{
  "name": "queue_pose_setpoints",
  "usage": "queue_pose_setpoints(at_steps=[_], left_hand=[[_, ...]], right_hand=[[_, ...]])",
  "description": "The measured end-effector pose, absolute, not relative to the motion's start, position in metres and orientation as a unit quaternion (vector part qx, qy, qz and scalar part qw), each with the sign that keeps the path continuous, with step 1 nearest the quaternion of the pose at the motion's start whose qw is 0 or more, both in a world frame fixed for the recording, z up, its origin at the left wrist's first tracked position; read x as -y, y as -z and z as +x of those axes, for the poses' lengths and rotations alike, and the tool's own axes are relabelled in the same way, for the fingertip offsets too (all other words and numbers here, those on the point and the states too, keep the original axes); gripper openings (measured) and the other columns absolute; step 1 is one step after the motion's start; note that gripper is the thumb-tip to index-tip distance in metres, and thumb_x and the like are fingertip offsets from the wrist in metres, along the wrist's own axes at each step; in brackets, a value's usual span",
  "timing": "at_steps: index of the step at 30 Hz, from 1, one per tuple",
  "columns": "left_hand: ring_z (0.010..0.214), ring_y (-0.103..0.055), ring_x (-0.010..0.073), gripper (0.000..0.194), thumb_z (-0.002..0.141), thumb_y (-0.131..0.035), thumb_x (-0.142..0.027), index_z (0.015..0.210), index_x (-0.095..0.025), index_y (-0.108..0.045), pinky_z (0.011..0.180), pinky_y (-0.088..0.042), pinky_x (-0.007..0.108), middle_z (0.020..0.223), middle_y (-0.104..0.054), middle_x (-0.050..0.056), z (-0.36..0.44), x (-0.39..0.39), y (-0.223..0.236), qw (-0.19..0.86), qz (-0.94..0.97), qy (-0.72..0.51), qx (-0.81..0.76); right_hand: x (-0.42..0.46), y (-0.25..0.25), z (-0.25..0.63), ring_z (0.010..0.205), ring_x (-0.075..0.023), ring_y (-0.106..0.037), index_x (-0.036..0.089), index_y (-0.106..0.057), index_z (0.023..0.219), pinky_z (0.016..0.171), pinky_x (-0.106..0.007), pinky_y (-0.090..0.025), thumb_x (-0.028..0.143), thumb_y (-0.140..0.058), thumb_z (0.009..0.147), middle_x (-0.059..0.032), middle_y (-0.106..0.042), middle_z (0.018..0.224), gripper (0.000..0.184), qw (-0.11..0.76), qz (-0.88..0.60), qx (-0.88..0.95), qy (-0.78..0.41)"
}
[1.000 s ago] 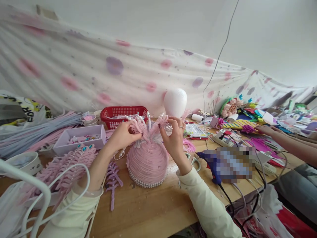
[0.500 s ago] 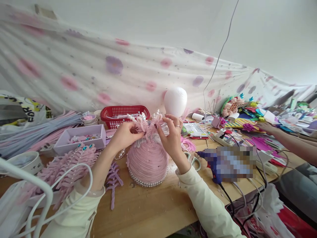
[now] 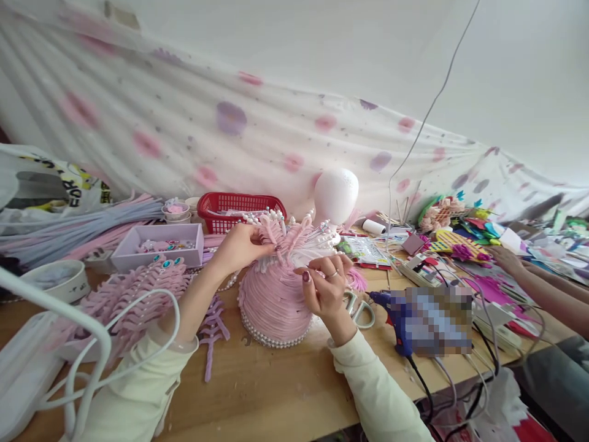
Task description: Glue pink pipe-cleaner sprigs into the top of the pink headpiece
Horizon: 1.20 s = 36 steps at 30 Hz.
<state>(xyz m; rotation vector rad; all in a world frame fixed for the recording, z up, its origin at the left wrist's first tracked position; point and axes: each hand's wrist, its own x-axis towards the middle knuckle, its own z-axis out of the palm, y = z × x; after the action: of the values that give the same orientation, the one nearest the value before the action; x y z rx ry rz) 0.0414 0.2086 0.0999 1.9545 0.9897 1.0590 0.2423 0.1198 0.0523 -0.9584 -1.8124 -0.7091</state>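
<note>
A dome wound with pink fuzzy strands [image 3: 275,301] stands on the table, a row of pearl beads around its lower rim. On its top sits a pink looped chenille-stem ornament [image 3: 286,236] with pearl sprays behind it. My left hand [image 3: 242,247] pinches this ornament at its left side. Off the dome's upper right, my right hand [image 3: 326,285] is closed, fingers curled and thumb against them; what they hold, if anything, I cannot make out. Scissors [image 3: 363,313] lie to the right of that hand, beside a blue glue gun [image 3: 399,322].
Behind stand a red basket [image 3: 214,224] and a white foam head [image 3: 337,193]. At left are a lilac box [image 3: 120,248] of small ornaments, pink leafy chenille pieces [image 3: 138,301] and a white cable [image 3: 177,313]. Another person's hand [image 3: 506,261] works among crafts at right.
My right hand has come off the ornament, moving down and curling its fingers. My left hand keeps its pinch on the ornament. The view has shifted slightly left.
</note>
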Motion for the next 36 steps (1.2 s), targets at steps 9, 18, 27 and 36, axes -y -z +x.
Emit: queue_pose_setpoints(at_steps=[9, 18, 27, 36], left_hand=[[0.075, -0.068, 0.0259, 0.018, 0.069, -0.07, -0.034, 0.068, -0.016, -0.07, 0.061, -0.047, 0.031, 0.074, -0.075, 0.007, 0.047, -0.205, -0.098, 0.278, 0.765, -0.405, -0.417], [0.084, -0.071, 0.026, 0.017, 0.072, -0.07, -0.029, 0.083, -0.016, -0.074, 0.074, -0.052, 0.035, 0.088, -0.079, 0.007, 0.045, -0.208, -0.098, 0.311, 0.776, -0.412, -0.363], [0.072, -0.067, 0.0224, 0.011, 0.071, -0.072, -0.026, 0.074, -0.017, -0.067, 0.064, -0.046, 0.03, 0.076, -0.074, 0.004, 0.049, -0.199, -0.102, 0.254, 0.781, -0.397, -0.409], [0.079, -0.069, 0.027, 0.016, 0.072, -0.074, -0.031, 0.077, -0.02, -0.063, 0.066, -0.045, 0.033, 0.082, -0.076, 0.007, 0.054, -0.195, -0.101, 0.162, 0.798, -0.36, -0.456]], right_hand=[[-0.113, -0.052, 0.246, 0.087, -0.0271, -0.053, 0.035, -0.074, 0.081, 0.087, -0.052, -0.032, 0.023, -0.044, 0.094, -0.0045, -0.063, 0.082, 0.035, 0.52, -0.435, 0.666, 0.312], [-0.116, -0.045, 0.252, 0.085, -0.0281, -0.054, 0.028, -0.065, 0.099, 0.083, -0.052, -0.036, 0.032, -0.031, 0.097, -0.0078, -0.062, 0.088, 0.035, 0.594, -0.438, 0.601, 0.307], [-0.115, -0.047, 0.24, 0.077, -0.0224, -0.053, 0.025, -0.057, 0.096, 0.078, -0.045, -0.035, 0.016, -0.041, 0.09, -0.0035, -0.062, 0.083, 0.02, 0.585, -0.378, 0.659, 0.284], [-0.114, -0.037, 0.224, 0.074, -0.0195, -0.052, 0.023, -0.057, 0.089, 0.065, -0.036, -0.043, 0.009, -0.046, 0.087, -0.0052, -0.058, 0.084, 0.018, 0.518, -0.321, 0.774, 0.174]])
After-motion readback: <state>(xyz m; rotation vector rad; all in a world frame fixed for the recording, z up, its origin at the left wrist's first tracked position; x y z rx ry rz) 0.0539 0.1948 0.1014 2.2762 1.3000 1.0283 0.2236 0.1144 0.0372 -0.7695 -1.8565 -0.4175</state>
